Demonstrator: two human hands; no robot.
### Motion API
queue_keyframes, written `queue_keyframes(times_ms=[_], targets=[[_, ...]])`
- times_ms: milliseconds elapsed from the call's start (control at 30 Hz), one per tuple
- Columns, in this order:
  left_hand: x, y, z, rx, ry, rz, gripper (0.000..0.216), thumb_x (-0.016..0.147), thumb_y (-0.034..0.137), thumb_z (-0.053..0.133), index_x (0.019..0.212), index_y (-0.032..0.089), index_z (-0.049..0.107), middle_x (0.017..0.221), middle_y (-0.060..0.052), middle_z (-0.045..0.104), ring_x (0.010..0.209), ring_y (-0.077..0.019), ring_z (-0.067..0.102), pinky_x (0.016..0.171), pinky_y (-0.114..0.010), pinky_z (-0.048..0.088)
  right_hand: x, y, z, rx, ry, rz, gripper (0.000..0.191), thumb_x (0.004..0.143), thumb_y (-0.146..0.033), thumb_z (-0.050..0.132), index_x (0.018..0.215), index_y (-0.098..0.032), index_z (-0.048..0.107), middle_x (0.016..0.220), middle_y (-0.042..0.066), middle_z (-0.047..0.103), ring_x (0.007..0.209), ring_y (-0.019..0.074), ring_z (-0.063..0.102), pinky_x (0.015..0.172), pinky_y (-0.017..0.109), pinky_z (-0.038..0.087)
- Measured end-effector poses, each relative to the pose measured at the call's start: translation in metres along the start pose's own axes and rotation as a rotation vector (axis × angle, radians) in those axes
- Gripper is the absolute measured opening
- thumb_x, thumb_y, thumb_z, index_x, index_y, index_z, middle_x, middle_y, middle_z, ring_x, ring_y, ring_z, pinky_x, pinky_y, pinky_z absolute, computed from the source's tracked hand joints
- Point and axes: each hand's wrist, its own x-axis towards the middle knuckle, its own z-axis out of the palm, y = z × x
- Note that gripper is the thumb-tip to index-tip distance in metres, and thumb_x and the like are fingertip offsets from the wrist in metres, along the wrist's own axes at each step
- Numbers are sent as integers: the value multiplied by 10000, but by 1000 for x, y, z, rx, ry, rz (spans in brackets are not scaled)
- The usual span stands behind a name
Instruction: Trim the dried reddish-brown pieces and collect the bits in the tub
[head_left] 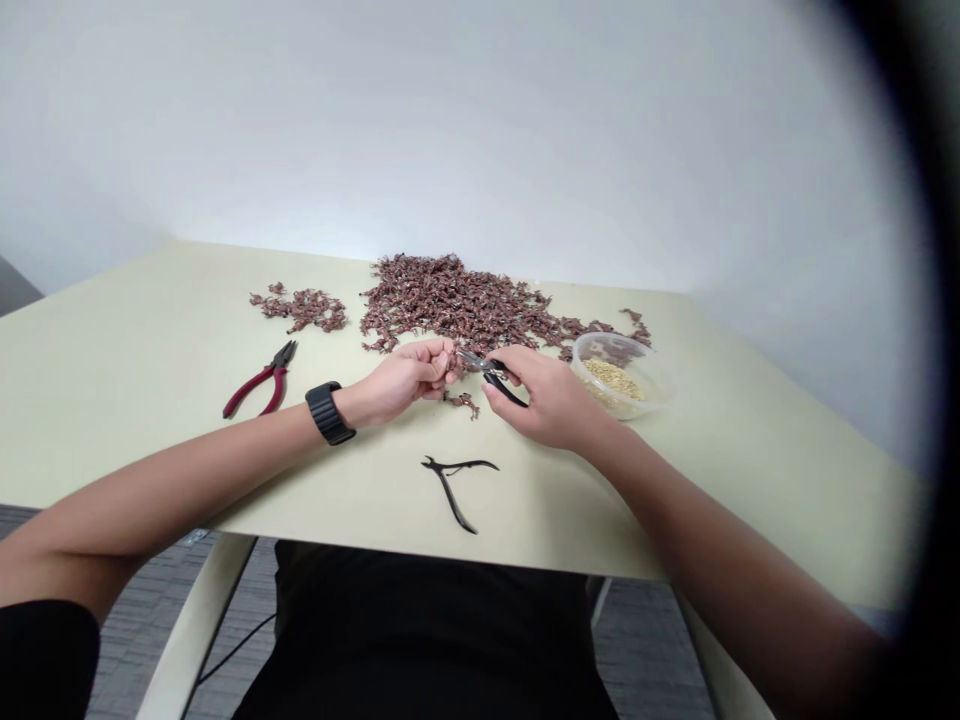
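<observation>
Left hand (pixel 409 378) fingers pinch a small brown piece; right hand (pixel 544 400) grips cutters (pixel 491 374), tip pointing left, touching it.

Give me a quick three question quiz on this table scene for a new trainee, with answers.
1. True or false: the red-handled pliers are in the left hand.
2. Which hand grips the small black-handled cutters?
3. Where does the clear bowl sit: A) beside the right hand, B) at the table's left edge?

Key: 1 false, they lie on the table; 2 the right hand; 3 A.
</observation>
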Motion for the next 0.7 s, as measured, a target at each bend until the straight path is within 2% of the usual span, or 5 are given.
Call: queue_keyframes(times_ms=[300, 533, 600, 700], targets=[[0, 0, -1, -18, 12, -12, 217, 817, 160, 680, 789, 175, 465, 760, 2, 508, 615, -92, 397, 552, -224, 280, -1, 2, 1, -38, -12, -12, 293, 999, -356, 547, 1228, -184, 610, 1142, 135, 705, 977, 265, 668, 839, 378, 506], [-1, 0, -1, -31, -6, -30, 213, 802, 146, 667, 776, 175, 458, 746, 5, 503, 596, -83, 388, 545, -210, 295, -1, 2, 2, -101, -12, -14, 285, 1015, -361, 530, 1232, -189, 597, 1112, 131, 700, 932, 260, 665, 814, 376, 511], [-1, -1, -1, -8, 36, -41, 198, 848, 209, 680, 806, 177, 489, 799, -8, 545, 602, -83, 413, 539, -207, 321, -1, 3, 3, -136, -7, -16, 272, 1016, -359, 527, 1216, -189, 601, 1074, 126, 695, 906, 257, 663, 802, 371, 509], [0, 1, -4, 134, 189, 20, 221, 950, 393, 650, 901, 186, 591, 818, -11, 554, 615, -93, 456, 521, -204, 354, -1, 4, 4, -217, 18, -19, 267, 1016, -357, 522, 1196, -180, 611, 1011, 116, 679, 858, 252, 651, 770, 364, 498]])
